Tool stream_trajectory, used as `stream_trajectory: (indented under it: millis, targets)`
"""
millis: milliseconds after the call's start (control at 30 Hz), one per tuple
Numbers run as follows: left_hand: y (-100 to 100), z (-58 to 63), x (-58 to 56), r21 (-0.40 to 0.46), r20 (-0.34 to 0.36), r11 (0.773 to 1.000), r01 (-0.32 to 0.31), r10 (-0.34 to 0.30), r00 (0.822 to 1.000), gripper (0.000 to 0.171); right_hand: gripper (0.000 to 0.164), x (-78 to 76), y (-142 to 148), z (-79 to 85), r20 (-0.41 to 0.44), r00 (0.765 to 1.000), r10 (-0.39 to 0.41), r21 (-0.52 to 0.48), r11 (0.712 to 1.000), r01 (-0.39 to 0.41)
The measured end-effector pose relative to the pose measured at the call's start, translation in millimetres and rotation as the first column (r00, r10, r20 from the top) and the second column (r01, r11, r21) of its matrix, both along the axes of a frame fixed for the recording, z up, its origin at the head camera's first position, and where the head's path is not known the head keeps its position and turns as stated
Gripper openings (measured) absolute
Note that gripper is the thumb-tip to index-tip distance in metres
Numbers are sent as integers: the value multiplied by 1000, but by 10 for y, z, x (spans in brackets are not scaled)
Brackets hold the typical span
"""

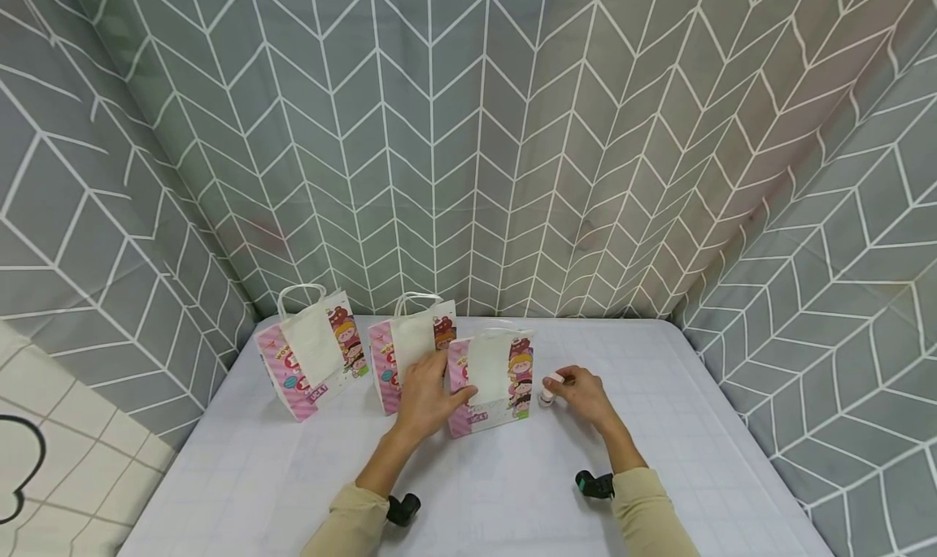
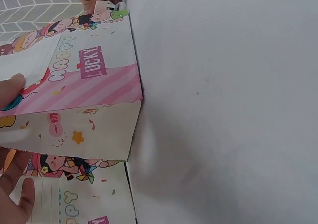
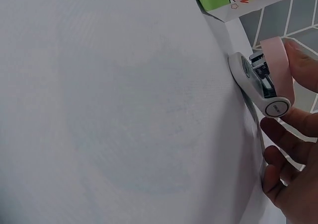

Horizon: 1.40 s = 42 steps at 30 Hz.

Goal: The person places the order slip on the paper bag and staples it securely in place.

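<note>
My left hand (image 1: 427, 394) holds the rightmost paper gift bag (image 1: 489, 370) by its left side. Its thumb (image 2: 11, 91) lies on the bag's front, while the other fingers reach down between this bag and the middle paper bag (image 1: 382, 362). To the right of the held bag, my right hand (image 1: 583, 394) pinches a small pink and white stapler (image 3: 279, 70) by its pink lever. The stapler's white base (image 3: 243, 77) sits low at the tabletop, its metal inner part visible under the raised lever.
Another matching bag (image 1: 315, 354) with a white handle stands upright at the left. All bags show pink stripes and cartoon figures. The white-covered table (image 1: 498, 492) meets a grey patterned curtain (image 1: 468, 134) at the back, with more curtain on both sides.
</note>
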<state>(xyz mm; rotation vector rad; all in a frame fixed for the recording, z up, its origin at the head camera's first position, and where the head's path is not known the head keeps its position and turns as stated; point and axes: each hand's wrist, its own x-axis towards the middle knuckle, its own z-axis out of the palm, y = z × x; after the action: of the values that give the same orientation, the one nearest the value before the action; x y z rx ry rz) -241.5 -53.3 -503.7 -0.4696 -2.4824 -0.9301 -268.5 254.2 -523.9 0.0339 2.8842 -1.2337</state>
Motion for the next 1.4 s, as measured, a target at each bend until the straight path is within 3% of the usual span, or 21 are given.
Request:
stream_trajectory:
  millis: [633,1167,1400]
  targets:
    - [194,-55,-242,8,-33,1000,-16,16,999,72,46,-46,45,-61,-53,998,-20,76,997,24]
    - [262,-40,-265,4,32,999,-49,49,998,75,54,-52,97,-52,60,992,-111,25,994,110]
    - [266,-36,-256,11,48,999,-51,50,998,75,60,-74,137,-44,48,991,-121,63,991,118]
